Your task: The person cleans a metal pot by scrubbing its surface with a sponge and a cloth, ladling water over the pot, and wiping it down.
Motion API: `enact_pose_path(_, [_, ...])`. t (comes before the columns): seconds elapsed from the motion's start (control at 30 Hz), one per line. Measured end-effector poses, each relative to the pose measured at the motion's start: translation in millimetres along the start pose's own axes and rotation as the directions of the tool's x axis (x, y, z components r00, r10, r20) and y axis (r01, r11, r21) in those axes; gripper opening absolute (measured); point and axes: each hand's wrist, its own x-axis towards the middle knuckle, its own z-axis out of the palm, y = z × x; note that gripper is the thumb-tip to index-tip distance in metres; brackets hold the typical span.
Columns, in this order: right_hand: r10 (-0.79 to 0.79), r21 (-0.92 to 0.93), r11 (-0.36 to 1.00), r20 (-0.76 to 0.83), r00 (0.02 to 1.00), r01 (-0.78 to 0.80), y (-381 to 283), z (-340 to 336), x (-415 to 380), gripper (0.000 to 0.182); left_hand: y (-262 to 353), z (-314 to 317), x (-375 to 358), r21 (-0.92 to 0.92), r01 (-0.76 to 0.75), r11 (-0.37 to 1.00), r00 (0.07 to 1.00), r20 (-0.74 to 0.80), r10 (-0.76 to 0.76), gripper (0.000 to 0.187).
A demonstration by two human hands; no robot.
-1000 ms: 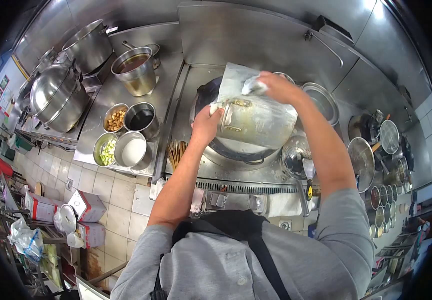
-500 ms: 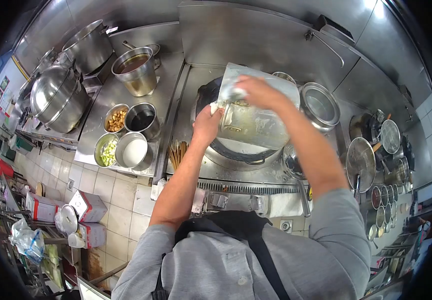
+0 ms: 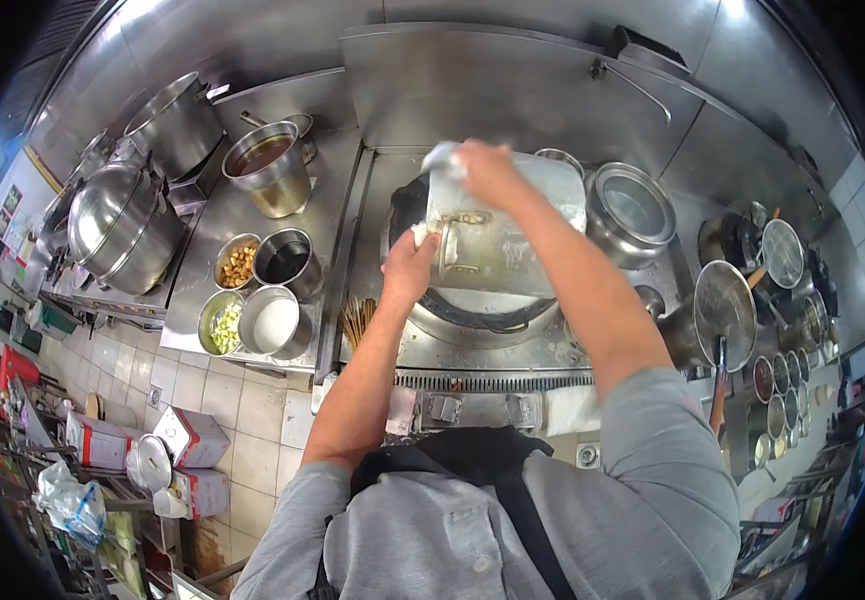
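Observation:
A large metal pot (image 3: 512, 245) lies tipped on its side over a dark-rimmed wok (image 3: 497, 322) on the stove. My left hand (image 3: 409, 268) is closed around the pot's side handle, with a bit of white cloth showing at the thumb. At the pot's far left edge, my right hand (image 3: 487, 172) grips a white cloth (image 3: 442, 160), pressed against the metal; both are blurred by motion. The pot's inside is hidden from me. Pale liquid or a white surface shows in the wok below the pot.
On the left counter stand a pot of brown liquid (image 3: 267, 170), a dark-liquid container (image 3: 287, 258), a white-filled container (image 3: 270, 325), and bowls of browned cubes (image 3: 237, 262) and chopped green pieces (image 3: 222, 323). A round pot (image 3: 632, 215) and a strainer (image 3: 724, 315) sit to the right.
My right hand and the cloth have moved left along the pot to its far left edge. My left hand keeps its hold on the handle. The whole view has shifted slightly.

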Motion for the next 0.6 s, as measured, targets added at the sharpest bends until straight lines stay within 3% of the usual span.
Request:
enact_pose_path(0.03, [0.138,-0.018,0.99,0.033,0.99,-0.138,6,-13,7,0.037,0,2,3,-0.039,0.004,0.999,1.0,0.011,-0.004,0.038])
enact_pose_path(0.13, [0.239,0.097,0.965,0.073,0.968,-0.245,3,-34,2,0.03,4,1,4,-0.063,-0.022,0.998,1.0,-0.007,0.022,0.036])
enact_pose_path(0.2, [0.076,0.075,0.995,-0.095,0.993,-0.069,-22,11,-2,0.027,5,4,4,-0.132,-0.027,0.991,0.999,0.02,0.03,0.031])
enact_pose_path(0.23, [-0.031,0.085,0.995,-0.309,0.951,0.061,-35,52,-12,0.024,6,4,6,-0.203,-0.018,0.979,0.998,0.054,0.03,0.028])
enact_pose_path(0.27, [-0.084,0.058,0.994,-0.084,0.993,0.089,-67,15,-46,0.027,14,6,6,-0.235,-0.026,0.972,0.998,0.047,0.038,0.029])
enact_pose_path(0.33, [0.065,0.079,0.996,-0.211,0.975,-0.049,-40,32,-66,0.03,18,5,6,-0.294,0.002,0.956,0.995,0.098,0.028,0.032])
enact_pose_path(0.37, [0.134,0.042,0.991,-0.245,0.96,-0.128,-7,27,-72,0.032,24,5,9,-0.21,0.003,0.978,0.997,0.07,0.012,0.033])
enact_pose_path(0.43, [0.423,0.11,0.906,-0.191,0.886,-0.409,47,-10,-98,0.032,44,0,2,-0.04,0.02,0.999,1.0,0.004,-0.02,0.034])
enact_pose_path(0.53, [0.55,0.147,0.835,-0.283,0.786,-0.531,71,-18,-119,0.036,55,4,3,-0.055,0.007,0.998,0.999,0.038,-0.005,0.035])
enact_pose_path(0.57, [0.469,0.075,0.872,-0.408,0.783,-0.484,52,4,-117,0.034,56,6,7,-0.055,-0.024,0.998,0.999,0.044,0.027,0.035])
enact_pose_path(0.6, [0.419,0.032,0.893,-0.422,0.804,-0.449,32,30,-106,0.033,54,5,12,-0.046,-0.027,0.999,0.999,0.046,0.029,0.035])
